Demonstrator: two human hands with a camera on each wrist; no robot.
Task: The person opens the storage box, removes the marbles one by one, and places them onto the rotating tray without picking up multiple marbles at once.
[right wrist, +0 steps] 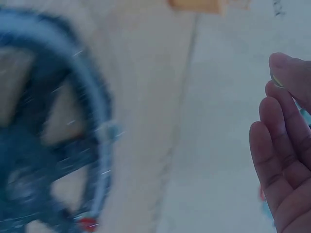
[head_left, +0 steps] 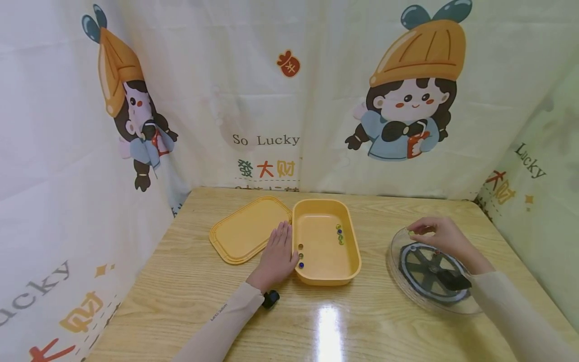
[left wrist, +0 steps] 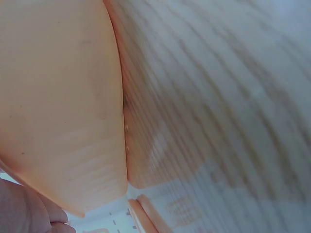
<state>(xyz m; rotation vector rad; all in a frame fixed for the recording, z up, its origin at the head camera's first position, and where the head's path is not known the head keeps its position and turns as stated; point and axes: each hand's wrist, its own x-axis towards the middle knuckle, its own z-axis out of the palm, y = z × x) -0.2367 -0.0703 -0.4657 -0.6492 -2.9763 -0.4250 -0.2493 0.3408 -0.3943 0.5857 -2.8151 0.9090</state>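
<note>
Along the left wall of the orange box (head_left: 322, 246), the left hand (head_left: 275, 256) rests with its fingers straight and near together; it does not grip, it only touches the box from outside, with the thumb at the rim. To the right of the box, well apart from it, the right hand (head_left: 438, 238) has a narrow hold: thumb and fingertip pinch one small yellow-green marble (head_left: 411, 233). This marble is in the air, over the clear round dish (head_left: 407, 289), which stands on the table to the right of the box. A dark spoked wheel (head_left: 436, 269) shows through the dish; whether it lies inside or underneath, I cannot tell. On the wheel, at its rim, is a red bead (right wrist: 87, 224).

Within the box, four marbles (head_left: 340, 235) lie in a short row toward its right wall, one of them blue, and three marbles (head_left: 301, 256) lie along its left wall, the nearest one blue. To the left of the box, a flat orange lid (head_left: 246, 234) lies on the wooden table (head_left: 181, 301). Behind the box hangs a printed cloth (head_left: 325, 100).
</note>
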